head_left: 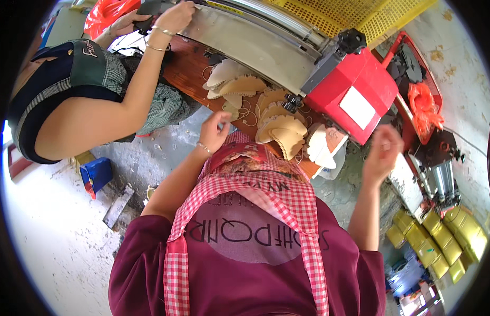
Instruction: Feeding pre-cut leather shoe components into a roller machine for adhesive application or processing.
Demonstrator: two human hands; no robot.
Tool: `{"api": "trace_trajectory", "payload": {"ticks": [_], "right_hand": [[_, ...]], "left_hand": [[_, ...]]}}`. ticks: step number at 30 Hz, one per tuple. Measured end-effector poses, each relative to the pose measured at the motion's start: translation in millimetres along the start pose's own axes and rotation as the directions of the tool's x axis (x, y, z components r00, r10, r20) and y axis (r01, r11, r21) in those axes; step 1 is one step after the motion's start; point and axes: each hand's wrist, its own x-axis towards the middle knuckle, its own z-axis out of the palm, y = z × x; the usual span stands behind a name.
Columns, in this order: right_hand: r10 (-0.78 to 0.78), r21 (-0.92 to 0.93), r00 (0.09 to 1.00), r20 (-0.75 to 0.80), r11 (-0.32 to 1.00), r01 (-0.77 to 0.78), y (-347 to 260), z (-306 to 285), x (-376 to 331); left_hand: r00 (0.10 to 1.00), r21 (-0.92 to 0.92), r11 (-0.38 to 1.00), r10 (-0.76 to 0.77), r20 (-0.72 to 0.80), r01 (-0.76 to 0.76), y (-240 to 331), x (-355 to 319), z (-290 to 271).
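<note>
My left hand (215,131) is raised over the near edge of a reddish-brown table (186,68), its fingers curled in. Whether anything is between those fingers is too small to make out. Close beside it lie a green-grey piece (231,107) and several thin looped bands (248,112). Stacks of beige fan-shaped pieces with scalloped edges (282,131) lie to its right, and whiter ones (321,148) sit farther right. My right hand (383,151) is up near the red end cover (355,95) of a roller machine, blurred by motion, so its fingers are unclear.
The machine's metal bed (250,50) and roller span the far side. At the left, a co-worker's hand (176,17) is at the machine's far-left end. A yellow crate (355,18) stands behind. At right are a red bin (434,89) with dark scraps and gold-coloured packages (421,239).
</note>
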Motion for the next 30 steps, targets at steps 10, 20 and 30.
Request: {"api": "trace_trajectory", "payload": {"ticks": [10,20,30], "right_hand": [[0.412,0.038,0.834,0.367,0.889,-0.456,-99.9,71.7,-136.6],[0.324,-0.555,0.876,0.359,0.828,-0.079,-70.4,113.7,-155.6],[0.208,-0.652,0.885,0.417,0.747,0.132,-41.5,140.1,-162.6]], "left_hand": [[0.865,0.553,0.75,0.492,-0.1,-0.363,12.1,104.2,-8.7],[0.984,0.023,0.984,0.175,-0.031,-0.174,-13.4,77.6,-15.2],[0.962,0.203,0.944,0.237,0.132,-0.26,-50.6,85.5,-21.7]]}}
